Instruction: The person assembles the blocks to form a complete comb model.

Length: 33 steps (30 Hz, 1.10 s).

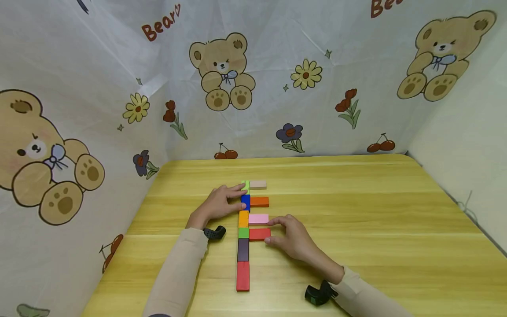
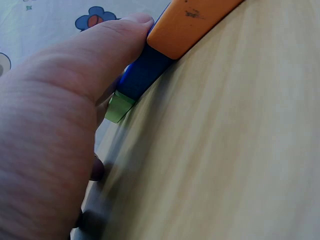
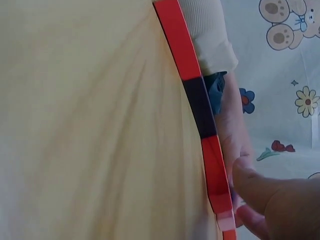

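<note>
A straight column of wooden blocks lies on the table. From its far end come a light green block (image 1: 247, 185), a blue block (image 1: 246, 199), a yellow-orange block (image 1: 243, 219), a green block (image 1: 243, 233), a dark purple block (image 1: 243, 249) and a red block (image 1: 243, 276). My left hand (image 1: 215, 203) reaches in from the left, fingertips over the light green block and thumb on the blue one. From the right, my right hand (image 1: 295, 240) has its index fingertip at the end of a pink block (image 1: 258, 219) and its thumb at the end of a second red block (image 1: 259, 234).
Beyond the pink block, an orange block (image 1: 259, 202) and a beige block (image 1: 258, 185) also stick out rightward from the column. A bear-printed cloth (image 1: 261, 88) hangs behind the wooden table (image 1: 376, 211). Black bands (image 1: 318, 294) sit at both wrists.
</note>
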{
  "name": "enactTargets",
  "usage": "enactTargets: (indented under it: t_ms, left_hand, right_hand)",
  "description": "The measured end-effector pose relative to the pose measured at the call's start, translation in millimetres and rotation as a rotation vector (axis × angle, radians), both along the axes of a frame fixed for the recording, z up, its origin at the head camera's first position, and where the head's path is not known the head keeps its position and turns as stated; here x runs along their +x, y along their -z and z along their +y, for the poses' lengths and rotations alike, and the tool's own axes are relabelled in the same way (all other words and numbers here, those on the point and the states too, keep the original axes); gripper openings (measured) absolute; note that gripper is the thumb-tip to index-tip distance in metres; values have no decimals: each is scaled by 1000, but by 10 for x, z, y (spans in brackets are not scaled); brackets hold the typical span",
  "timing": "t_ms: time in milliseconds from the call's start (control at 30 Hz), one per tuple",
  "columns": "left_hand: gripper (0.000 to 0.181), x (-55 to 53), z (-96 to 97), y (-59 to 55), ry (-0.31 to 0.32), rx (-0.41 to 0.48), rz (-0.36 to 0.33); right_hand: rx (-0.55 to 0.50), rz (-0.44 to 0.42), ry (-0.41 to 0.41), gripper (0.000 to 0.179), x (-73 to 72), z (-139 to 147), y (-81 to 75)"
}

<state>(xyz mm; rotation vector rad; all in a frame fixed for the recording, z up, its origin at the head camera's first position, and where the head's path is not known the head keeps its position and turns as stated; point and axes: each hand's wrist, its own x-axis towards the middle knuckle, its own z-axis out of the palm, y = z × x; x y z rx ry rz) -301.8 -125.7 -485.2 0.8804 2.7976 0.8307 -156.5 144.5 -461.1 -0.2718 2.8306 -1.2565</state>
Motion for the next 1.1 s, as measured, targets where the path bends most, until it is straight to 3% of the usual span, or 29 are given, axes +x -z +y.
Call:
enactTargets:
  t_ms: [167, 233, 400, 533, 833, 1100]
  left_hand:
    - [63, 5, 6, 27, -1, 19, -11]
    - [62, 1, 12, 24, 2, 31, -7]
    - [62, -9, -3, 21, -3, 30, -5]
    - [64, -16, -22, 40, -7, 20, -12]
    - [64, -22, -52, 45, -17, 23, 4]
    - [62, -28, -77, 43, -25, 100, -55]
  right_hand:
    - [54, 5, -31, 35, -58, 118, -64]
    - [99, 49, -25, 40, -114, 206, -96]
    - [159, 175, 44, 54, -250, 437, -192]
    - [206, 202, 101, 66, -339, 586, -253]
    - [443, 108, 274, 98, -501, 791, -164]
    - [423, 96, 334, 108, -562, 881, -76]
